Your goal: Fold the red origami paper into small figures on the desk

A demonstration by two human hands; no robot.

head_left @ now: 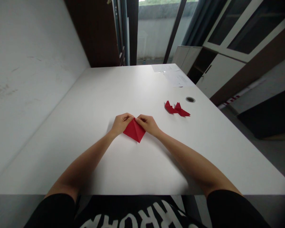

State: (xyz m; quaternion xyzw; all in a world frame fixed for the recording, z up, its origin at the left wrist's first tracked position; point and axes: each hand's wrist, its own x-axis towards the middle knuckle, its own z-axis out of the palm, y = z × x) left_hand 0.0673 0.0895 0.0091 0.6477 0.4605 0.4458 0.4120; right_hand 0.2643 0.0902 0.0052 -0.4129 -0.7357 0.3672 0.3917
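1. At the right of the room, a low white cabinet (222, 71) had a dark handle and stood beside an open compartment (199, 65), whose contents were too dark to make out.
2. Above it, a wall cabinet (226, 20) had dark, glassy panels in pale frames; what lay behind them could not be told.
3. The table (68, 133) had a smooth, white, faintly shiny top, with a round cable hole (190, 99) ringed in grey near its right edge.
4. The red paper (135, 130) was at the middle of the near half of the table, a kite-like folded shape with a crease from its top corner to its bottom one.
5. The left hand (121, 123) pinched the paper's upper left edge between thumb and fingers.
6. The right hand (149, 124) gripped it near the top corner, thumb on the upper face.
7. Beyond the right hand, two red folded figures (181, 111) with sharp peaks lay close together.
8. Printed sheets (180, 78) lay at the far right corner, their text too small to read.
9. The person's black shirt (128, 202) bore large white letters, cut off by the lower edge of the view.
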